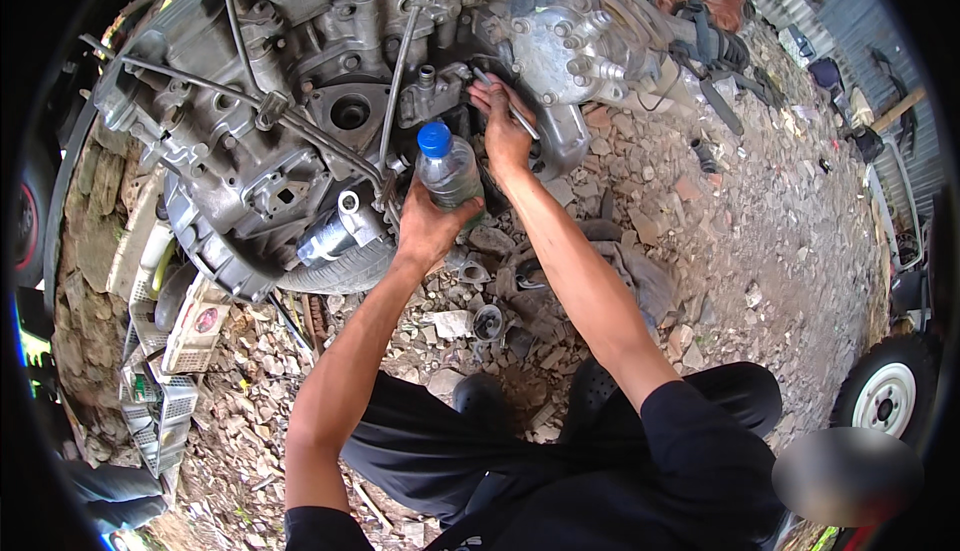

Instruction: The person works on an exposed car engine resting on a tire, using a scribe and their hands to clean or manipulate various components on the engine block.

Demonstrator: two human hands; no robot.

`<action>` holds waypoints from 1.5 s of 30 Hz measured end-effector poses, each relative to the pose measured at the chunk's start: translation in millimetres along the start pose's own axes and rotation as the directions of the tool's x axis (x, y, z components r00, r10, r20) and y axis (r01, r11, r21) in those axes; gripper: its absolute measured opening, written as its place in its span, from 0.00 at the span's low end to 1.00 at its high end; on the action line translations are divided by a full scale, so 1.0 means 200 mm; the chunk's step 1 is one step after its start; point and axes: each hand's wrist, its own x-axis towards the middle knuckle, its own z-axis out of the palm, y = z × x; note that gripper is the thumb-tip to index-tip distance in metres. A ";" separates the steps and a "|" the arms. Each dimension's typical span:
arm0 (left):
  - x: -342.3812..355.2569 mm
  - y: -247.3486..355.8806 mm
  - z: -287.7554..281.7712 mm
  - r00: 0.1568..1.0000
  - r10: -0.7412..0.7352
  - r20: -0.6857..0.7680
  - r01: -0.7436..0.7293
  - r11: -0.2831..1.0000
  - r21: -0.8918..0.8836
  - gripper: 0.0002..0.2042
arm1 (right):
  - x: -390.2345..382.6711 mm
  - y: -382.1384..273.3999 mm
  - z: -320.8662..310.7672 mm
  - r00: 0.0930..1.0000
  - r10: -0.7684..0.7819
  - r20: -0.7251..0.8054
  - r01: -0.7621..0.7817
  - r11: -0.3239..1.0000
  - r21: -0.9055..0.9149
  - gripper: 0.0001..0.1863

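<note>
My left hand point(430, 226) is wrapped round a clear plastic bottle point(455, 173) with a blue cap, held upright in front of the engine. Liquid shows inside the bottle, though its level is hard to read. Beside it, my right hand point(507, 131) reaches up to the engine's near side, closed on a thin metal rod point(523, 123) that slants across the fingers. What kind of tool the rod is I cannot tell. Both hands are close to the grey metal engine point(335, 46), by a round-topped cover plate point(560, 51) with bolts.
The engine rests partly by a tyre point(345, 271). Rubble covers the ground point(760, 251), with a small metal cup point(488, 323) and dark cloth point(635, 271) on it. A wheel point(885, 396) stands at right, corrugated sheeting point(850, 26) behind. White plastic crates point(195, 326) lie at left.
</note>
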 end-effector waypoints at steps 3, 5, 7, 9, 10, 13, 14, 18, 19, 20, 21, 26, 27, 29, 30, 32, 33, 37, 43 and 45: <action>0.02 -0.04 0.00 1.000 0.013 -0.015 -0.013 1.000 0.018 0.44 | 0.04 -0.04 -0.12 0.992 -0.058 0.110 0.092 0.939 -0.330 0.18; 0.02 -0.05 0.02 1.000 0.016 -0.013 -0.017 1.000 -0.007 0.44 | 0.01 -0.03 -0.05 0.995 -0.098 0.002 0.096 0.969 -0.226 0.18; 0.02 -0.03 0.01 1.000 0.017 -0.011 -0.018 0.998 -0.065 0.43 | -0.02 0.01 0.01 0.997 -0.075 -0.001 0.075 0.991 -0.108 0.17; 0.03 -0.04 0.02 1.000 0.014 -0.025 -0.015 0.999 -0.046 0.43 | -0.04 0.00 -0.02 0.982 -0.140 0.129 0.176 0.926 -0.333 0.18; 0.03 -0.05 0.01 0.999 0.010 -0.039 -0.011 0.999 -0.034 0.42 | -0.04 -0.05 -0.04 0.962 -0.182 0.206 0.262 0.832 -0.490 0.19; 0.02 -0.01 0.01 0.998 0.022 -0.061 -0.025 0.998 -0.056 0.42 | 0.03 -0.12 -0.12 0.831 -0.306 0.465 0.556 0.409 -0.724 0.20; 0.01 -0.03 0.01 0.996 0.052 -0.076 -0.057 0.996 -0.070 0.42 | 0.04 -0.14 -0.12 0.795 -0.275 0.540 0.603 0.275 -0.748 0.19; 0.02 -0.09 0.01 0.995 0.093 -0.047 -0.096 0.992 -0.085 0.38 | 0.00 -0.25 -0.04 0.835 0.101 0.541 0.548 -0.063 -0.834 0.21; 0.02 -0.07 0.02 0.994 0.104 -0.044 -0.107 0.992 -0.070 0.38 | 0.00 -0.34 0.01 0.848 0.243 0.471 0.503 -0.092 -0.859 0.22; 0.01 -0.04 0.02 0.993 0.114 -0.041 -0.116 0.992 -0.058 0.37 | 0.00 -0.40 0.03 0.839 0.261 0.477 0.519 -0.124 -0.846 0.22; 0.00 -0.03 0.01 0.992 0.123 -0.037 -0.124 0.991 -0.045 0.37 | 0.05 -0.39 0.01 0.738 0.143 0.659 0.675 -0.164 -0.720 0.25; -0.02 -0.06 -0.01 0.989 0.151 -0.010 -0.150 0.977 -0.148 0.36 | 0.12 -0.36 0.00 0.511 0.357 0.782 0.846 -0.370 -0.384 0.12; -0.01 -0.08 0.00 0.988 0.151 -0.018 -0.152 0.979 -0.133 0.35 | 0.14 -0.38 0.01 0.456 0.353 0.817 0.866 -0.388 -0.315 0.11; -0.02 -0.06 0.00 0.985 0.169 -0.021 -0.170 0.977 -0.128 0.35 | 0.23 -0.43 0.02 0.346 0.353 0.869 0.884 -0.433 -0.176 0.09; -0.03 -0.03 0.00 0.983 0.183 -0.017 -0.184 0.974 -0.133 0.35 | 0.30 -0.45 0.00 0.228 0.314 0.922 0.920 -0.380 -0.098 0.09; -0.03 -0.04 -0.02 0.979 0.202 -0.016 -0.202 0.970 -0.132 0.35 | 0.27 -0.44 -0.02 0.218 0.493 0.842 0.929 -0.370 -0.024 0.09; -0.02 -0.06 -0.02 0.978 0.210 -0.016 -0.210 0.969 -0.129 0.34 | 0.27 -0.44 -0.02 0.213 0.576 0.789 0.933 -0.361 0.012 0.09; -0.02 -0.09 0.00 0.970 0.237 -0.046 -0.241 0.966 -0.092 0.35 | 0.24 -0.45 0.01 0.255 0.415 0.873 0.877 -0.480 -0.029 0.06; -0.03 -0.06 -0.01 0.973 0.231 -0.002 -0.228 0.962 -0.149 0.37 | 0.21 -0.44 0.05 0.497 0.359 0.790 0.862 -0.312 -0.400 0.10; -0.02 -0.08 0.00 0.972 0.235 -0.010 -0.233 0.961 -0.151 0.37 | 0.18 -0.40 0.00 0.482 0.354 0.801 0.868 -0.318 -0.382 0.14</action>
